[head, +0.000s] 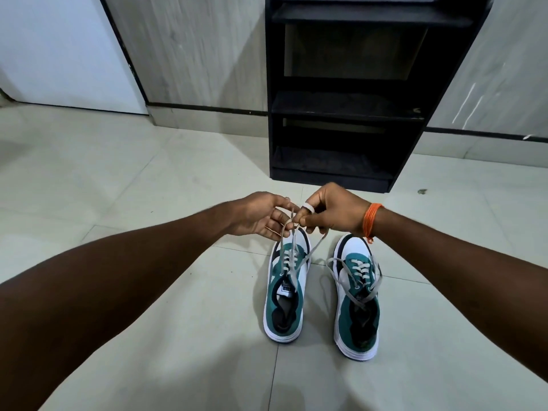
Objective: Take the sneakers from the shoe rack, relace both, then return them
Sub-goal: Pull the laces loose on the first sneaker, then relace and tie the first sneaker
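Observation:
Two teal, white and dark sneakers stand side by side on the floor, toes pointing away from me. Above the toe of the left sneaker [286, 295], my left hand [261, 215] and my right hand [329, 210] pinch the two ends of its grey lace [292, 256], which rise taut from the eyelets and cross between my fingers. One loop of lace wraps my right index finger. The right sneaker [357, 304] stands untouched, its grey lace [363, 280] threaded and lying loose over its sides.
A black shoe rack [347, 105] with open shelves stands against the wall just beyond the sneakers. Pale floor tiles [118, 179] spread out to the left and right. A white door [59, 48] is at the far left.

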